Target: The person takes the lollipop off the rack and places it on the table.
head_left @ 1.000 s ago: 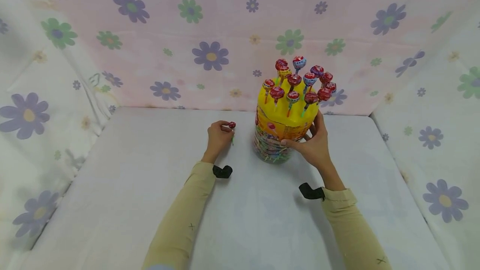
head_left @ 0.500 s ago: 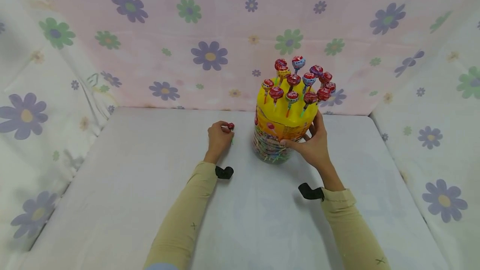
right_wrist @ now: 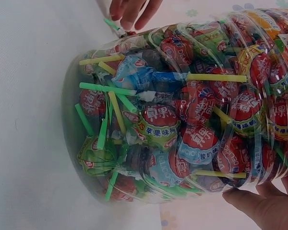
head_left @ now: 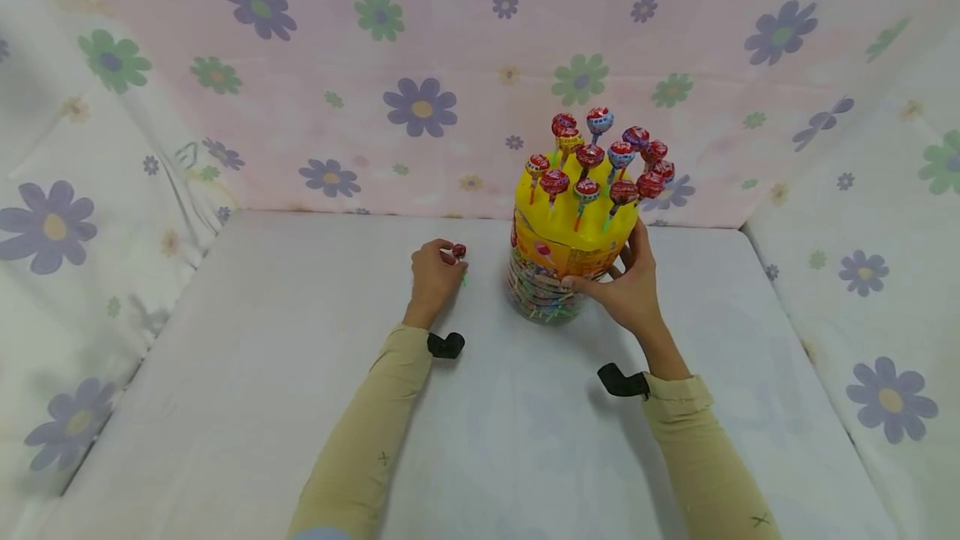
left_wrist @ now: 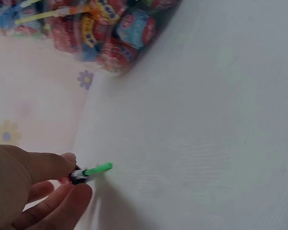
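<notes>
My left hand [head_left: 437, 272] pinches a red-wrapped lollipop [head_left: 459, 250] between thumb and fingers, left of a big clear jar [head_left: 542, 283]. In the left wrist view the lollipop's green stick [left_wrist: 100, 168] points away from the fingertips, and its head is mostly hidden by the hand. My right hand [head_left: 632, 288] grips the jar's right side, thumb toward the front. The jar is packed with wrapped lollipops [right_wrist: 158, 120] and has a yellow lid [head_left: 551, 222]. Several lollipops [head_left: 589, 157] stand upright on their sticks in the lid.
A white cloth [head_left: 510, 440] covers the table. Behind it hangs a pink flowered backdrop [head_left: 480, 48], with white flowered cloth walls [head_left: 885, 298] on both sides. Black wrist mounts [head_left: 446, 346] sit at both cuffs.
The lollipop has shifted slightly in the left fingers, less of its stick showing in the head view. The jar and the right hand stay in place.
</notes>
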Demonstrator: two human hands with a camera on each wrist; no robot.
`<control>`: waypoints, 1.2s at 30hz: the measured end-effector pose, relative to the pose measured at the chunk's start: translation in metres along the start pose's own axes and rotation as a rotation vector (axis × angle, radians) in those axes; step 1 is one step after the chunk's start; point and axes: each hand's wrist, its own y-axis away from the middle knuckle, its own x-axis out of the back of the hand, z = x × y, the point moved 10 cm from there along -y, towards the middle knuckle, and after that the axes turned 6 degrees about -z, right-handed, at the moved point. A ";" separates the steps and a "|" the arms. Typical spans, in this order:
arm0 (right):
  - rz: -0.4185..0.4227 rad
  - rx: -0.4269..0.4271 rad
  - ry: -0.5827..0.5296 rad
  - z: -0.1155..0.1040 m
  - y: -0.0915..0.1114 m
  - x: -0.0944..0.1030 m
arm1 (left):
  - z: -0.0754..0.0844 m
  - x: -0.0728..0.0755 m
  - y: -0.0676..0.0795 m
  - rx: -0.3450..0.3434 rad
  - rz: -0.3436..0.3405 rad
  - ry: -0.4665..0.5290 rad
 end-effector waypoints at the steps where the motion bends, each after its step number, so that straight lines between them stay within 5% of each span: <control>1: 0.001 -0.003 0.002 0.000 0.000 0.000 | 0.001 0.001 0.001 0.000 -0.010 0.003; 9: -0.004 -0.005 0.005 -0.001 0.000 0.000 | 0.025 0.007 0.008 -0.152 -0.127 0.140; 17: -0.003 -0.007 0.019 -0.001 -0.001 0.000 | 0.072 0.014 0.027 -0.338 -0.201 0.279; 27: 0.004 -0.009 0.035 0.004 -0.001 0.000 | 0.146 0.046 0.057 -0.529 -0.089 0.315; 36: -0.001 -0.049 0.034 0.008 0.001 -0.002 | 0.193 0.064 0.076 -0.617 -0.018 0.360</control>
